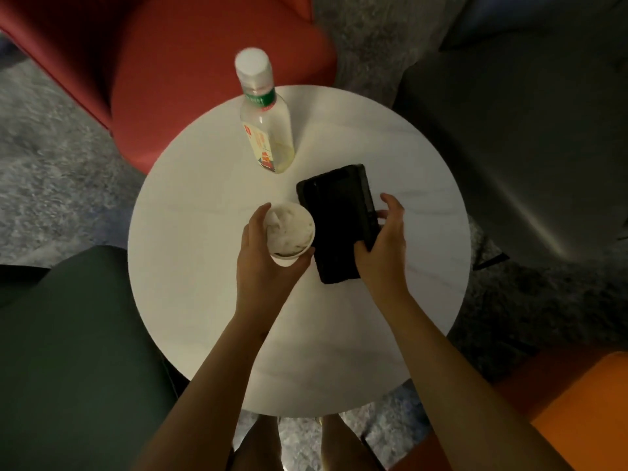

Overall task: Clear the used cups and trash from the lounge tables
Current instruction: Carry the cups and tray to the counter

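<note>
At the centre of the table (204, 300), our left hand (261, 263) gripped the paper cup (284, 260), fingers curled round its wall. Crumpled tissue (289, 227) filled it. Our right hand (384, 246) clasped the right edge of the black case (336, 219), just beside the cup. We judged the cup light and easily crushed: hold it mid-wall, gently. The bottle (266, 124) stood near the far edge, probably light and slippery.

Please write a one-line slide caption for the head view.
Left hand grips a paper cup; right hand grips a flat black object; a bottle stands beyond.
</note>
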`<state>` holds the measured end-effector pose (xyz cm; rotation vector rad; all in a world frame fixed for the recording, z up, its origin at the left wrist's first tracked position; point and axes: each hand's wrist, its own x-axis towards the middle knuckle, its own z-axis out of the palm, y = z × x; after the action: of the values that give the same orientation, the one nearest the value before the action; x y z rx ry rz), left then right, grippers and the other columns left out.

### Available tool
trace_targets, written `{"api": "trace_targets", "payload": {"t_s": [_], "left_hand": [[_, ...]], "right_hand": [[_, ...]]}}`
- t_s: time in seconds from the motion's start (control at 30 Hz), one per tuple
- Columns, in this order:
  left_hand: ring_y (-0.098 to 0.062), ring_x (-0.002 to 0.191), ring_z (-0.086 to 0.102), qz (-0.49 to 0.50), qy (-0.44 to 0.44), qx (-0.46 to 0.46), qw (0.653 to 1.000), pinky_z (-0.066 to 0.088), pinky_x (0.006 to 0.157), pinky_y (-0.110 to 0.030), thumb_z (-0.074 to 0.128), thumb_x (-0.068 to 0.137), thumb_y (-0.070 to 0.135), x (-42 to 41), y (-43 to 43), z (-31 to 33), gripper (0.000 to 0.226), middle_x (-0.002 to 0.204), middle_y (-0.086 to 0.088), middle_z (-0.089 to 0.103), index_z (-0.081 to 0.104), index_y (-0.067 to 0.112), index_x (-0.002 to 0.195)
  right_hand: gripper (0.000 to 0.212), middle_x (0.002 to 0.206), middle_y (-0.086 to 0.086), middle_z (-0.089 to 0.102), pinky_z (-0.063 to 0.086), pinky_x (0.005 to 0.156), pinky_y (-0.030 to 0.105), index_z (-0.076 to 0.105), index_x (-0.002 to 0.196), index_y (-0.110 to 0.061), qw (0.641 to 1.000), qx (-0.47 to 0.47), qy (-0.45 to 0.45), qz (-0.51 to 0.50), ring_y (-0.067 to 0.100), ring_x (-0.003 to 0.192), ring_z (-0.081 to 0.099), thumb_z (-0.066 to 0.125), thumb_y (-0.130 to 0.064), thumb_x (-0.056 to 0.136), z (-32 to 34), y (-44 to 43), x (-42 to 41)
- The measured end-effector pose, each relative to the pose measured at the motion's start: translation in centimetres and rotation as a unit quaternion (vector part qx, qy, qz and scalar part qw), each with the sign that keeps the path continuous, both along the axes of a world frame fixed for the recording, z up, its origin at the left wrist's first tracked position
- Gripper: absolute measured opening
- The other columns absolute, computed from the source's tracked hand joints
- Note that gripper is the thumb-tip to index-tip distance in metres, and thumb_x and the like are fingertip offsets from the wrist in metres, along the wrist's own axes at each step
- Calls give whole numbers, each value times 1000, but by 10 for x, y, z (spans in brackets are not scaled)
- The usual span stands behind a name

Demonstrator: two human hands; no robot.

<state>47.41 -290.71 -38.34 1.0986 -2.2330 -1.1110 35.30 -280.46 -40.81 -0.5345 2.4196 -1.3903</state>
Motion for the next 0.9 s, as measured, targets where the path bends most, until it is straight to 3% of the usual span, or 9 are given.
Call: {"api": "trace_targets", "payload": {"t_s": [0.1,0.27,0.37,0.5,0.67,0.8,0.9], "left_hand": [[-14,112,51,33,18,-13,999,44,83,-21,80,67,32,8,-19,25,81,129,-3,51,37,16,134],[-3,104,47,60,34,-51,996,32,75,-2,82,64,31,25,-57,66,79,124,0,54,40,22,130],[-1,102,49,74,48,-56,995,33,74,-5,81,62,35,30,-80,91,77,121,7,54,40,30,127],[-2,102,48,73,69,-76,992,39,78,-19,81,61,36,33,-115,121,79,122,7,53,39,30,128],[-13,106,53,33,84,-79,993,39,77,-17,83,62,27,31,-152,137,80,122,2,54,42,19,129],[-18,107,54,10,87,-60,994,43,80,-27,83,63,21,26,-166,135,78,121,-3,55,43,14,129],[-11,102,52,-2,90,-50,995,42,77,-18,83,63,21,23,-174,131,75,115,4,53,44,16,127]], "right_hand": [[62,119,16,55,52,88,34,32,132,-15,997,-9,-14,72,25,108,57,61,2,81,26,-16,-2],[37,100,11,63,50,84,39,54,111,-8,979,77,125,139,24,92,58,67,-7,77,71,-58,-8],[32,93,10,63,45,79,35,56,99,-9,960,97,205,164,25,87,56,69,-7,70,100,-92,-9],[37,112,11,57,40,89,39,58,100,-10,935,109,285,182,29,106,48,73,-9,66,129,-138,-6],[35,140,12,38,28,104,48,58,103,-11,919,160,303,195,32,132,27,72,-13,72,136,-181,-8],[39,146,11,31,23,108,47,56,111,-13,910,212,296,198,31,137,19,71,-18,75,127,-197,-16],[41,147,9,30,21,110,46,54,113,-15,910,237,278,197,30,137,19,71,-22,76,119,-207,-20]]}}
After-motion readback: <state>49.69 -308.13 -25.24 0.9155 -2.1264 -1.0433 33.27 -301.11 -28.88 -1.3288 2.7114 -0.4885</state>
